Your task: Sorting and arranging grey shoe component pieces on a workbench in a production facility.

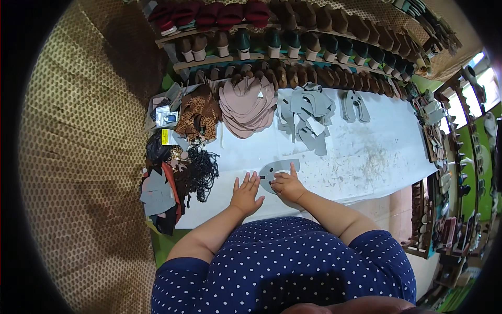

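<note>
Left hand [247, 192] lies flat, fingers spread, on the white worktop [366, 157]; right hand [286, 184] presses 1 grey shoe-upper piece [276, 170], forefinger extended. Beyond the fingertips, stacked grey pieces [306, 118] wait untouched.

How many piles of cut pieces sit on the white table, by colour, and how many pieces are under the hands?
Grey piles: 2
Pink pile: 1
Leopard-print pile: 1
Grey piece under the left hand and right hand: 1
Total: 5
</note>
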A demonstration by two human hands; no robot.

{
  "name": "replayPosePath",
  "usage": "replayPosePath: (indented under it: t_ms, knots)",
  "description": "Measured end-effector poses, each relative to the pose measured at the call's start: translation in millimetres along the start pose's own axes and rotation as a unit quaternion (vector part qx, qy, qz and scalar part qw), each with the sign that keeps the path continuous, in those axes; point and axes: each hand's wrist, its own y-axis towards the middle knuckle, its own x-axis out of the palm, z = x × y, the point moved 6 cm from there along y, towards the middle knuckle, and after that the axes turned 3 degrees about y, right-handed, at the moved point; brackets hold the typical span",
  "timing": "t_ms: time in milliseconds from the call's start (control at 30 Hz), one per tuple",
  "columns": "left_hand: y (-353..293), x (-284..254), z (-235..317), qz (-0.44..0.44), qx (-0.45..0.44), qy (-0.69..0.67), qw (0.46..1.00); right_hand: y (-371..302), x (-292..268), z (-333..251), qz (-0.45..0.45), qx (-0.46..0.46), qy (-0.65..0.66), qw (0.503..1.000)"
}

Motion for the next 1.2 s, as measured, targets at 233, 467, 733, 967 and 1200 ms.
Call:
replayPosePath:
  t_ms: [233,467,733,967,1200]
  knots:
    - [-1.6,-2.0,0.5,0.01,-0.003,-0.006,1.0,-8.5,2.2,-3.6,-0.006,0.035,0.054,0.998]
    - [-2.0,-5.0,1.6,0.015,-0.005,-0.001,1.0,-13.7,-4.2,-11.6,-0.036,-0.005,0.027,0.999]
    - [-2.1,-11.2,5.3,0.016,-0.009,-0.009,1.0,-11.6,-0.4,-10.3,-0.045,-0.019,-0.003,0.999]
    - [-3.3,-9.8,4.4,0.021,-0.01,-0.012,1.0,-15.2,-2.6,-11.2,-0.068,-0.009,-0.003,0.998]
    - [-6.8,-16.6,14.0,0.016,0.018,0.013,1.0,-19.1,-8.8,-20.8,-0.021,-0.004,0.005,1.0]
